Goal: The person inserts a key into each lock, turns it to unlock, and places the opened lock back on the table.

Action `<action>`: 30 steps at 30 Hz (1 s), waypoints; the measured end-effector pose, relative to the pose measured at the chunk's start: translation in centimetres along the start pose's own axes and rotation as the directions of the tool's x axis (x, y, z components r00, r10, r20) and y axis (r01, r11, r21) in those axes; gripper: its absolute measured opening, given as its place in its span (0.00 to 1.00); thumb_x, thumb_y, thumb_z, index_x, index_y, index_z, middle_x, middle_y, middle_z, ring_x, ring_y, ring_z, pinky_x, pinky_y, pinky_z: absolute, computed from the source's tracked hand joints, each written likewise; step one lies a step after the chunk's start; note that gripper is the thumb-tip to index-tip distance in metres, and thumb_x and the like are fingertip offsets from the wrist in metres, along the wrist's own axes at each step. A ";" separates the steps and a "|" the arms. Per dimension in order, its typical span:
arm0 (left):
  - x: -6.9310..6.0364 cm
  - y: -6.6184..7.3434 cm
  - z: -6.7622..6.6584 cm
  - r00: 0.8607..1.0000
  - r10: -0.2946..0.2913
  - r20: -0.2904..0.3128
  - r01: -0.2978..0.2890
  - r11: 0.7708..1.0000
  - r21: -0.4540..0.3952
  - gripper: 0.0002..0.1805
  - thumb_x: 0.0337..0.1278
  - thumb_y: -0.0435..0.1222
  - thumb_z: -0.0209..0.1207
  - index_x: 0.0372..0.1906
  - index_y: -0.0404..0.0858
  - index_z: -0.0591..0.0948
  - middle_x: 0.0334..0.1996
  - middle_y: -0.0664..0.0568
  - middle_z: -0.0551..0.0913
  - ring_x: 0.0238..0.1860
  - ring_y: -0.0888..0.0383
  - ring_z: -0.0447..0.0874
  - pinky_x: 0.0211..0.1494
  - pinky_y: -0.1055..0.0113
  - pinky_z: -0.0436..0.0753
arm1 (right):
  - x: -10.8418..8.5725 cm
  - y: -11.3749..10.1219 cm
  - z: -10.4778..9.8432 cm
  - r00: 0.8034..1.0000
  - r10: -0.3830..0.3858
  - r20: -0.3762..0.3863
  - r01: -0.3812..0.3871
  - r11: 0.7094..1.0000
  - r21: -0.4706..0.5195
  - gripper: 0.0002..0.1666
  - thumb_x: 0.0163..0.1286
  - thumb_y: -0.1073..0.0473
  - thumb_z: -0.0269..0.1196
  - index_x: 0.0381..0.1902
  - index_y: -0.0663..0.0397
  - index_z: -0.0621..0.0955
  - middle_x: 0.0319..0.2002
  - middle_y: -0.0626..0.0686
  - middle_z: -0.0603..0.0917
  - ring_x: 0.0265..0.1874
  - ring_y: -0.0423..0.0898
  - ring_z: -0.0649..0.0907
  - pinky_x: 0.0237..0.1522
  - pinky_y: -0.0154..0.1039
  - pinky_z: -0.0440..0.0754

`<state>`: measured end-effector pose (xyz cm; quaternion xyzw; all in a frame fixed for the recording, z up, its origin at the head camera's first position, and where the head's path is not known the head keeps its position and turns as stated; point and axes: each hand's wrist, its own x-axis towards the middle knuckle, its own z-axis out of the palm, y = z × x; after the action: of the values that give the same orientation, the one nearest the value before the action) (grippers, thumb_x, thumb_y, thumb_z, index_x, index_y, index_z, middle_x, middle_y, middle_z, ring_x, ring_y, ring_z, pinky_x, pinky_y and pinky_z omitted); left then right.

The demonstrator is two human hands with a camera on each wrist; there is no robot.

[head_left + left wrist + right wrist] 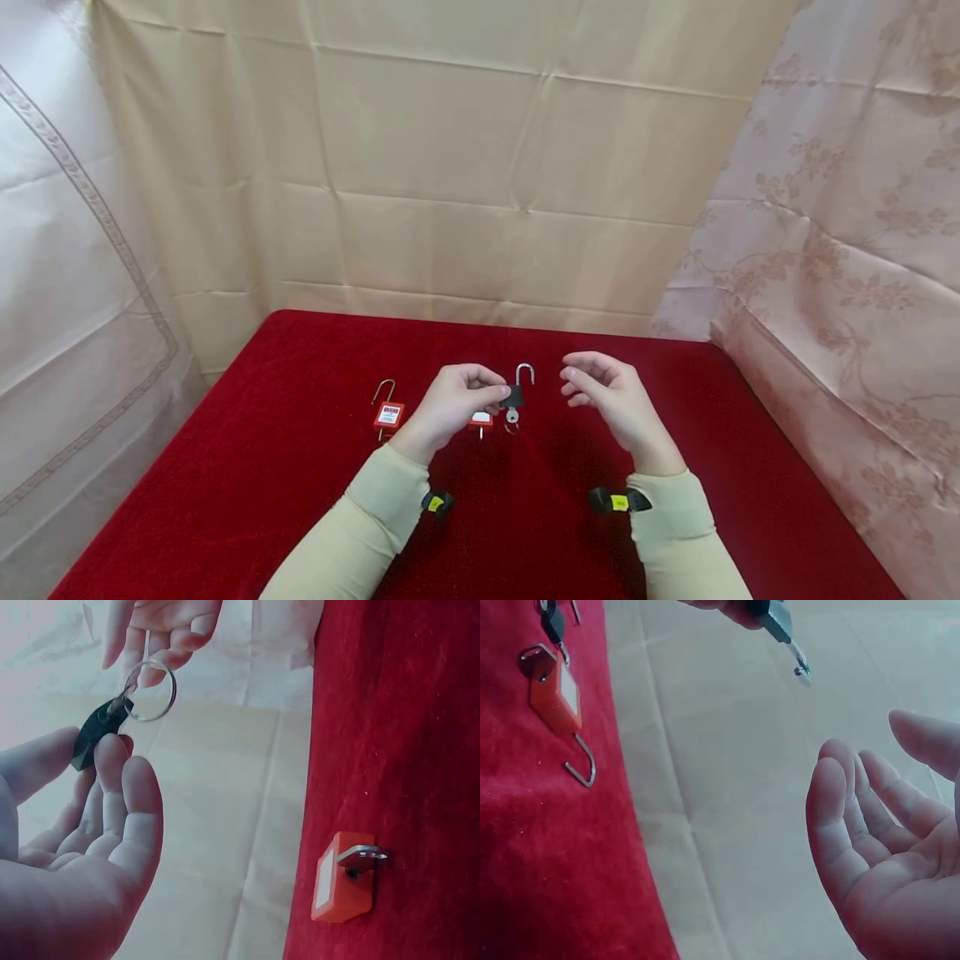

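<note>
My left hand pinches a black padlock between thumb and fingers, above the table. Its silver shackle stands up, with one end free of the body. From the bottom hang a key and a ring, the ring plain in the left wrist view. To the right, apart from the padlock, my right hand has loosely bent fingers and holds nothing. A red padlock with a white label lies behind the left hand, partly hidden; a key sticks out of it in the left wrist view.
Another red padlock with its shackle open lies left of the left hand. A dark object with metal parts lies near a red padlock in the right wrist view. Red cloth covers the table; curtains hang behind and beside it.
</note>
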<state>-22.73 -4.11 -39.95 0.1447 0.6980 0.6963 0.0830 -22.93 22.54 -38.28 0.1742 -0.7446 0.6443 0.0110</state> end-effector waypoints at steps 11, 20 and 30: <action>1.5 -2.0 1.0 0.996 -0.046 -0.077 0.059 0.983 0.172 0.08 0.63 0.33 0.67 0.44 0.34 0.86 0.33 0.50 0.87 0.41 0.39 0.87 0.44 0.47 0.86 | 0.4 2.2 -0.2 0.985 0.172 -0.016 -0.170 0.981 0.088 0.22 0.74 0.59 0.65 0.59 0.69 0.77 0.44 0.58 0.84 0.39 0.51 0.86 0.41 0.45 0.88; 2.6 -2.5 2.3 0.994 -0.088 -0.062 0.104 0.938 0.330 0.04 0.62 0.33 0.68 0.40 0.38 0.88 0.28 0.53 0.87 0.30 0.52 0.86 0.29 0.64 0.81 | 0.8 3.7 0.0 0.935 0.355 -0.016 -0.355 0.934 0.032 0.24 0.74 0.57 0.65 0.59 0.70 0.76 0.44 0.63 0.83 0.41 0.58 0.87 0.41 0.47 0.88; 3.8 -3.3 4.0 0.984 -0.167 -0.060 0.176 0.877 0.446 0.05 0.60 0.31 0.67 0.29 0.38 0.88 0.19 0.49 0.85 0.20 0.60 0.80 0.23 0.68 0.77 | 0.8 4.7 0.1 0.908 0.419 -0.003 -0.419 0.908 -0.013 0.24 0.77 0.59 0.61 0.60 0.74 0.74 0.52 0.74 0.79 0.45 0.61 0.86 0.41 0.47 0.88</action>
<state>-25.31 0.92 -42.95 0.0906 0.8508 0.5074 0.1020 -24.95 22.79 -42.58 0.0103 -0.7690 0.6266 -0.1260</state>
